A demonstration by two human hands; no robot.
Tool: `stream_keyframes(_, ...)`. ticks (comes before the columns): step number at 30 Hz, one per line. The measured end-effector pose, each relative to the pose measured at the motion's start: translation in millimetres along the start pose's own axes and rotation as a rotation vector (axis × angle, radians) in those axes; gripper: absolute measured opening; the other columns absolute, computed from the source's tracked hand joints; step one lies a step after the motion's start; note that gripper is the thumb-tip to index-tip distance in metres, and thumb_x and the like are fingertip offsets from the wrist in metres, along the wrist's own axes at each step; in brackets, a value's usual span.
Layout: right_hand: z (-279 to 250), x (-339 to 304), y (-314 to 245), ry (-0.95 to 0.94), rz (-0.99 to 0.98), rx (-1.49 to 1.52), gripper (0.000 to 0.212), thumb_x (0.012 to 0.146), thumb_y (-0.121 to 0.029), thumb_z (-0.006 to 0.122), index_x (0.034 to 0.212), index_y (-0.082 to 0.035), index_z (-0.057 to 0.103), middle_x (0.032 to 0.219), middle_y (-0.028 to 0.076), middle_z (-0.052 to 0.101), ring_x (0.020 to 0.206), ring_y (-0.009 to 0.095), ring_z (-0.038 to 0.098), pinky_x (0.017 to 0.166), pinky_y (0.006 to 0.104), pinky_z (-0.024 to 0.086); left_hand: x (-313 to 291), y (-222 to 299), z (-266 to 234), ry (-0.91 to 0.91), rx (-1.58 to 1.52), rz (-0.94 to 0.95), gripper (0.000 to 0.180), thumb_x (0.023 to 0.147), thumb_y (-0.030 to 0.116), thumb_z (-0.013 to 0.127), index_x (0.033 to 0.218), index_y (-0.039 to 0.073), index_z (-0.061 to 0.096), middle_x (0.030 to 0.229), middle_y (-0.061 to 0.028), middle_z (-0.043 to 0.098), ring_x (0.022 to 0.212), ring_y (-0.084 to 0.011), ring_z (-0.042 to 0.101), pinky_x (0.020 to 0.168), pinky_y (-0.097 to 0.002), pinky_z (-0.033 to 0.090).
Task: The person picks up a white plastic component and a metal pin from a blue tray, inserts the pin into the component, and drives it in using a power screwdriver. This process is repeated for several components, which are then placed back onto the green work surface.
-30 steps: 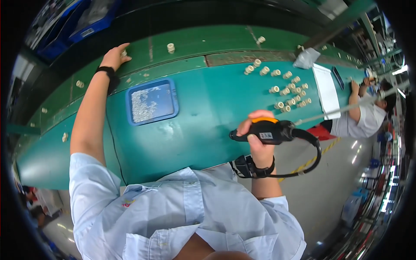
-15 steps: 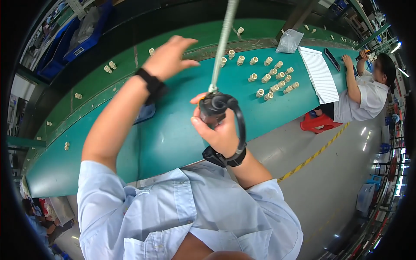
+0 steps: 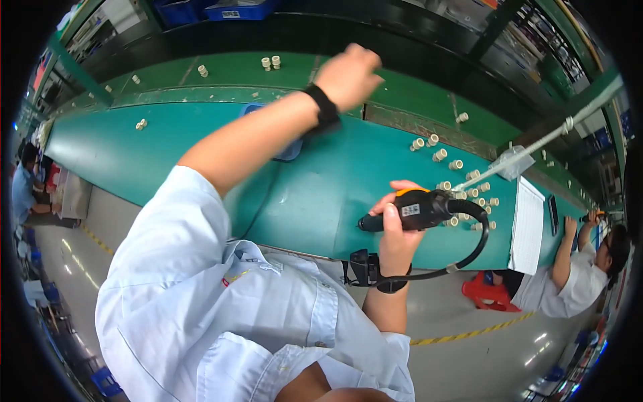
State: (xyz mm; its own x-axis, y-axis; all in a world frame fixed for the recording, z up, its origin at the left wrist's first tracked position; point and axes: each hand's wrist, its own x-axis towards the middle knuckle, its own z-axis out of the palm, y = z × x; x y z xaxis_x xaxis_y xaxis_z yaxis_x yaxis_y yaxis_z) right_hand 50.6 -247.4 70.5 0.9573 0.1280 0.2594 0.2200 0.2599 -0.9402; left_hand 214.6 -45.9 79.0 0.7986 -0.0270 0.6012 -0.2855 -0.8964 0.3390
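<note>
Grips in the right hand [image 3: 399, 231] a tool [image 3: 435, 213], black with an orange top patch, a pale grey label and a black cable [image 3: 484, 231]. Wears pale blue on the shirt [image 3: 167, 281], plain black on the wrist bands [image 3: 326, 110]. Has cream on the fittings [image 3: 439, 155] beyond the right hand, teal green on the tabletop [image 3: 181, 157], darker green on the ledge [image 3: 234, 74] near the left hand [image 3: 349, 77]. Shows, well right of the right hand, white paper [image 3: 527, 231], a red stool [image 3: 483, 292], yellow-and-black striped tape [image 3: 472, 332].
</note>
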Motion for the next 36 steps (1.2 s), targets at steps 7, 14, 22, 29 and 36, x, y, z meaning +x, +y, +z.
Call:
stream_keyframes(7, -0.9, 4.6, 6.8, -0.022, -0.021, 0.006, 0.030, 0.076, -0.004, 0.051, 0.105, 0.001, 0.046, 0.068, 0.007, 0.053, 0.060, 0.014, 0.051, 0.061, 0.0266, 0.045, -24.8, -196.7, -42.2, -0.308, 0.362, -0.383, 0.053, 0.080, 0.047, 0.061, 0.123, 0.019, 0.049, 0.111, -0.0204, 0.049, 0.099, -0.0391, 0.054, 0.085, -0.0432, 0.046)
stream_keyframes(14, -4.8, 7.2, 11.0, 0.024, 0.012, 0.040, 0.033, 0.077, -0.003, 0.058, 0.108, -0.001, 0.049, 0.072, 0.002, 0.053, 0.062, 0.008, 0.051, 0.059, 0.0232, 0.045, -1.1, -250.6, 3.8, -0.464, -0.193, -0.356, 0.026, 0.091, 0.032, 0.052, 0.096, 0.007, 0.056, 0.083, -0.0068, 0.061, 0.074, -0.0186, 0.058, 0.067, -0.0330, 0.047)
stream_keyframes(22, -4.4, 15.0, 3.4, -0.060, 0.046, 0.056, 0.032, 0.075, 0.001, 0.060, 0.106, 0.001, 0.053, 0.078, 0.001, 0.054, 0.064, 0.005, 0.049, 0.057, 0.0203, 0.040, 15.7, -247.2, -2.4, -0.472, 0.540, -0.340, 0.083, 0.073, 0.064, 0.059, 0.133, 0.010, 0.040, 0.113, -0.0244, 0.055, 0.101, -0.0388, 0.057, 0.084, -0.0439, 0.048)
stream_keyframes(29, -8.9, 14.1, 1.3, -0.111, 0.021, -0.066, 0.034, 0.072, 0.001, 0.064, 0.105, -0.001, 0.053, 0.074, -0.002, 0.053, 0.063, 0.003, 0.046, 0.056, 0.0192, 0.038, 18.8, -14.8, -1.1, -0.278, -0.121, 0.205, 0.045, 0.076, 0.030, 0.071, 0.111, 0.006, 0.056, 0.102, -0.0138, 0.057, 0.087, -0.0306, 0.059, 0.074, -0.0368, 0.049)
stream_keyframes(36, -4.2, 9.3, 2.7, -0.152, -0.106, -0.082, 0.038, 0.068, -0.002, 0.066, 0.103, -0.001, 0.051, 0.082, 0.001, 0.059, 0.069, 0.005, 0.053, 0.059, 0.0189, 0.042, -10.7, 80.8, 85.4, -0.538, -0.209, 0.155, 0.043, 0.074, 0.033, 0.071, 0.101, 0.003, 0.057, 0.104, -0.0146, 0.056, 0.093, -0.0316, 0.057, 0.081, -0.0379, 0.047)
